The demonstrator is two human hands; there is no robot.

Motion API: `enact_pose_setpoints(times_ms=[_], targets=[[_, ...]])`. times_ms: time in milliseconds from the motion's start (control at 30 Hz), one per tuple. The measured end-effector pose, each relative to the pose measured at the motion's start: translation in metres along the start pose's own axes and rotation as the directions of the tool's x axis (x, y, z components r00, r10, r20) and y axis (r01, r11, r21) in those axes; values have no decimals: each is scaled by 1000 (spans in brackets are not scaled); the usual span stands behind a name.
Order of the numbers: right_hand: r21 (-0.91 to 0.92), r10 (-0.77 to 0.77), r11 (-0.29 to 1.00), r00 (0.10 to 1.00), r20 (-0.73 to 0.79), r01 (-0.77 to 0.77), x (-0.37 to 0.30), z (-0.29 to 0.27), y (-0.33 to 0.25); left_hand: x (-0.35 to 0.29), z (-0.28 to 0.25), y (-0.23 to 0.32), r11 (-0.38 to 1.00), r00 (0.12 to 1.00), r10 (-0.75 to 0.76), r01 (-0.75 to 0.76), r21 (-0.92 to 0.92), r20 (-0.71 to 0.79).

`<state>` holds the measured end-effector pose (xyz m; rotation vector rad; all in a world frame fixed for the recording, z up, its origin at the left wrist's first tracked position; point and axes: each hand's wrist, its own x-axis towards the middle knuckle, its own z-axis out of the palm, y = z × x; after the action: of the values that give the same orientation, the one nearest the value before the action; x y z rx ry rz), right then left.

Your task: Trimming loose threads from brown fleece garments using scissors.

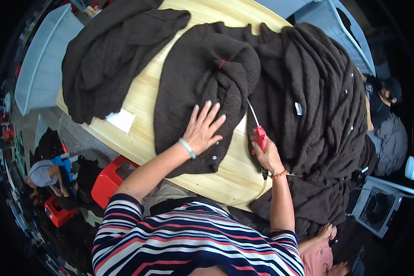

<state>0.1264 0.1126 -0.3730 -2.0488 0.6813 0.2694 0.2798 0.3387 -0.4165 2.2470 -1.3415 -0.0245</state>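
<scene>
My left hand (201, 130) lies open with spread fingers on a dark brown fuzzy garment (179, 87) in the middle of the table. The garment is partly folded, and a small red thread or tag (222, 63) shows on its upper part. Small round snaps show near its lower edge. My right hand (268, 156) is closed around a red air blow gun (261, 136) with a long thin metal nozzle. The nozzle points up and left, its tip beside the garment's right edge. A thin hose runs down from the handle.
A big pile of brown garments (303, 96) covers the table's right side; another brown garment (106, 60) lies at the left, beside white paper (121, 121). Grey bins (46, 60) stand beyond the wooden table (142, 99). A red stool (106, 181) is at lower left. Other people sit nearby.
</scene>
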Motion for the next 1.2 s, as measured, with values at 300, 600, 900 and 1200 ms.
enact_pose_setpoints(times_ms=[300,600,900,1200], targets=[[-19,84,996,992,-90,-86,-56,-2,23,58,36,49,995,997,-61,65,77,-56],[6,76,997,986,-146,-76,-69,-13,33,79,-31,-63,902,773,-431,351,-252,-465],[-119,-31,993,997,-66,23,-59,1,14,35,27,-45,960,969,-197,222,169,-150],[-326,-86,938,990,116,120,-49,24,-47,35,40,-63,960,973,-225,214,180,45]])
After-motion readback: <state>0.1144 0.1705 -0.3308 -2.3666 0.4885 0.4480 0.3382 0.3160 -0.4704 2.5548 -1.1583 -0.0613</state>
